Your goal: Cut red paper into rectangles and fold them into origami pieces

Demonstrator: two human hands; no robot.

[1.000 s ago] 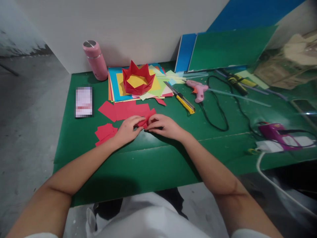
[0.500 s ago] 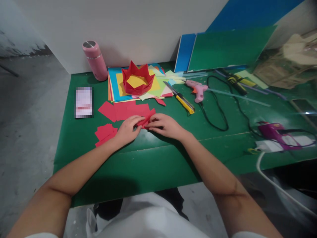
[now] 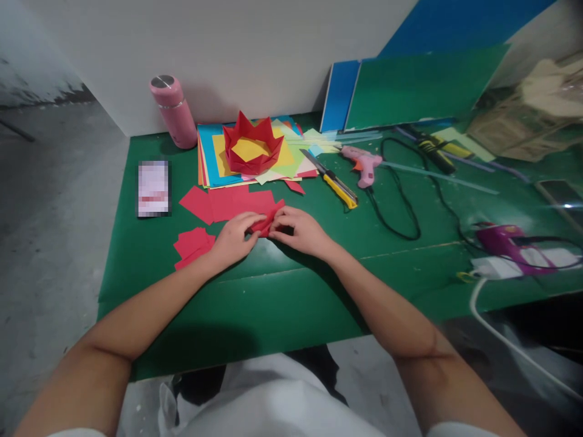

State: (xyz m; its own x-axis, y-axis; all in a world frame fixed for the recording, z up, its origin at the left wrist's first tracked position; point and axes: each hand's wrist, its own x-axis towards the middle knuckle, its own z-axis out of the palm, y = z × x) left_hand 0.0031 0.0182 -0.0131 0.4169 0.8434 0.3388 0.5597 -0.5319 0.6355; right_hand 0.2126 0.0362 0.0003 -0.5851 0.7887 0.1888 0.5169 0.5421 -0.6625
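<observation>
Between my two hands is a small piece of red paper (image 3: 268, 223), partly folded and low over the green table. My left hand (image 3: 238, 235) pinches its left side, thumb below and fingers above. At its right side my right hand (image 3: 300, 229) pinches the paper between thumb and fingertips, which hide part of the fold. Flat red paper pieces (image 3: 228, 204) lie just behind my left hand. More red paper squares (image 3: 195, 244) are piled beside my left wrist. A pointed red paper ring (image 3: 255, 162) stands on a stack of coloured sheets (image 3: 210, 173) farther back.
A yellow utility knife (image 3: 337, 187) and a pink glue gun (image 3: 364, 167) with a black cord lie to the right. At the left stand a pink bottle (image 3: 175, 115) and a blurred-out flat object (image 3: 153, 189). A purple device (image 3: 505, 243) sits near a power strip.
My right hand has shifted slightly left, its fingers curling more at the red paper's right edge. The left hand keeps its place.
</observation>
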